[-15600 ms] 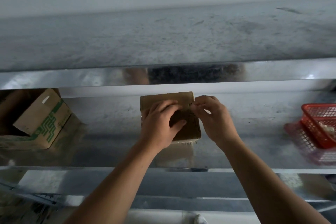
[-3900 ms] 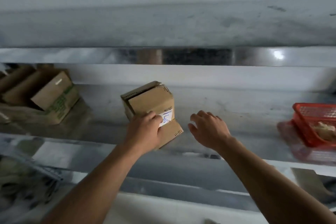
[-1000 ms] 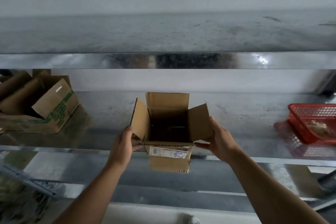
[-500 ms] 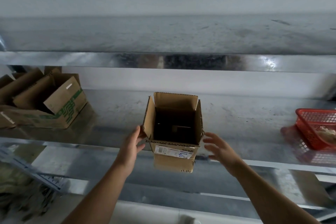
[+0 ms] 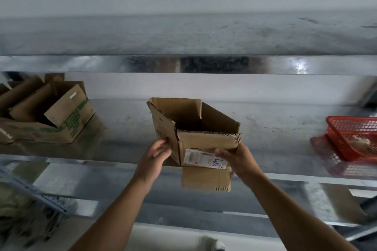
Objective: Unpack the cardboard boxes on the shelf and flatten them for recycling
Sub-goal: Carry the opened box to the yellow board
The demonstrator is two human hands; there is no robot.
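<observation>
- The left hand (image 5: 157, 154) is curling its fingers against the left wall of the small box (image 5: 206, 140), thumb near the front corner; it is holding that side.
- The right hand (image 5: 234, 157) is gripping the front right corner, with its fingers lying across the white label (image 5: 201, 157); its thumb is hidden.
- A bottom flap (image 5: 206, 177) is hanging loose below the shelf's front edge, so the box is sitting at the lip of the shelf (image 5: 275, 128), partly overhanging.
- The box is standing open and is leaning into a skewed, diamond-like outline; nothing is showing inside it.
- It is looking light and thin-walled: corrugated board that should be folding readily along its creases but buckling if squeezed mid-panel. Taking opposite corners and pushing them together is probably the surest way to collapse it.
- Further back on the left, a larger green-printed box (image 5: 69, 116) is waiting, its flaps open.
- Far right, a red basket (image 5: 346, 119) is sitting on the shelf.
</observation>
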